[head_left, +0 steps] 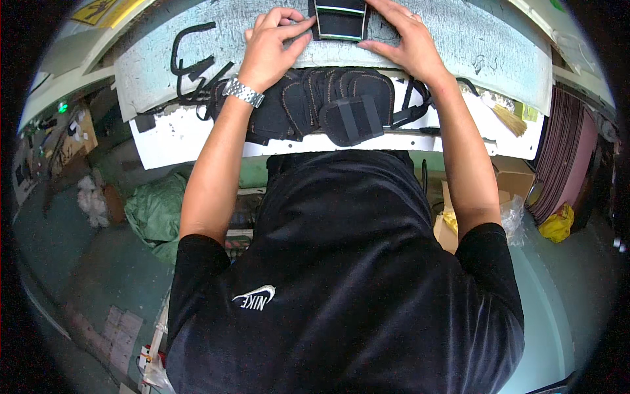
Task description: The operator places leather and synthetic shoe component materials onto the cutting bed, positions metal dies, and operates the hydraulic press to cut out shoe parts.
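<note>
A flat black piece with pale green edging (339,20) lies on the scarred pale cutting board (472,46) at the top of the view. My left hand (272,46) pinches its left edge with thumb and fingers; a metal watch sits on that wrist. On the piece's right side my right hand (405,39) presses down with fingers spread and thumb against the lower corner. Just below, on the white bench edge (177,141), lies a row of overlapping black rounded pieces (328,95), the front one with two straps across it.
Black scrap strips (190,59) lie on the board's left part. A small brush (508,118) rests on the bench at right, beside a stack of dark sheets (567,151). Cardboard boxes (512,180), a yellow bag (556,224) and a green sack (157,210) sit on the floor.
</note>
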The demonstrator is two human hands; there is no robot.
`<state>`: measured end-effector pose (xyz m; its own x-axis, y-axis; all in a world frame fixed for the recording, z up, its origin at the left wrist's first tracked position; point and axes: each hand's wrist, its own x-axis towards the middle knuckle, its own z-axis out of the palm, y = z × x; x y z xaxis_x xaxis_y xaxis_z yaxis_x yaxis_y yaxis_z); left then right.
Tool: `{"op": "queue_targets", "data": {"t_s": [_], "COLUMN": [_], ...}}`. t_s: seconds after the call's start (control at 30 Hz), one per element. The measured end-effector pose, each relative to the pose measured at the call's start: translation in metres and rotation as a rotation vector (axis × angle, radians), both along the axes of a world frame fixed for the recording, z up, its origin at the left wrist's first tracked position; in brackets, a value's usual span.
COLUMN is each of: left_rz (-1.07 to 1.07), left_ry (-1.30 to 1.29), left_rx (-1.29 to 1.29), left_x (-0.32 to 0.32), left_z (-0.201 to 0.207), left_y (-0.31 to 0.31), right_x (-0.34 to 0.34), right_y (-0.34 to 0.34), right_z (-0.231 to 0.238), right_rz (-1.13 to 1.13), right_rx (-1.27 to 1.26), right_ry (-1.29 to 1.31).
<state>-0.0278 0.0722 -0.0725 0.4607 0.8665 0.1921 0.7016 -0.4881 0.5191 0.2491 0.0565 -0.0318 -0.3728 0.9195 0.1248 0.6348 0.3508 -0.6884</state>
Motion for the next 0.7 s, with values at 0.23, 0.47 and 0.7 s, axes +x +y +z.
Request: {"op": "queue_targets", "data": {"t_s": [0.23, 0.47, 0.7], "left_rz": [-0.016, -0.007, -0.006], "left_ry": [-0.044, -0.017, 0.009], "left_rx": [-0.004, -0.002, 0.004], "left_x": [-0.0019, -0.0002, -0.0006], "left_z": [-0.0056, -0.0036, -0.0027], "left_y": [0.0011, 0.0002, 0.0015], "right_x": [-0.0008, -0.0001, 0.0073], "right_y": [-0.0014, -0.0029, 0.0002], "right_z": [0.0012, 0.0000, -0.0065], "right_rz": [-0.005, -0.013, 0.007], "right_rx": [-0.005, 0.000, -0.011], "right_ry": [-0.002, -0.022, 0.072]}}
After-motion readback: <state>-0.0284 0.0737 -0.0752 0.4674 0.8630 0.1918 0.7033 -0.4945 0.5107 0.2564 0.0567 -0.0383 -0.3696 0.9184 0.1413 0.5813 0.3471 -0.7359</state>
